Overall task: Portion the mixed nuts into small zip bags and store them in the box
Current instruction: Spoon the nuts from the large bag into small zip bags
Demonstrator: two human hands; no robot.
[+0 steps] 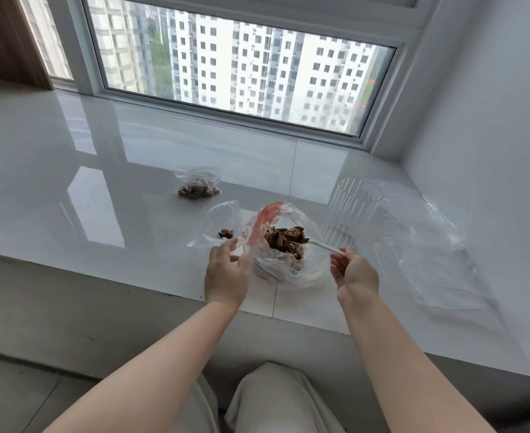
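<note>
A large clear bag with an orange zip strip (284, 267) stands open on the white sill, and mixed nuts (284, 239) fill its middle. My right hand (352, 271) grips a white plastic spoon (318, 246) whose bowl is among the nuts. My left hand (226, 270) is beside the big bag, fingers relaxed and touching the edge of a small clear zip bag (220, 226) that holds a few nuts. Farther back lies another small zip bag (198, 184) with nuts inside, zipped.
A clear ribbed plastic box (349, 214) stands right of the nut bag. Several empty clear bags (429, 245) lie flat at the right, against the white wall. The glossy sill (85, 182) ends at a window behind; my knees are below its front edge.
</note>
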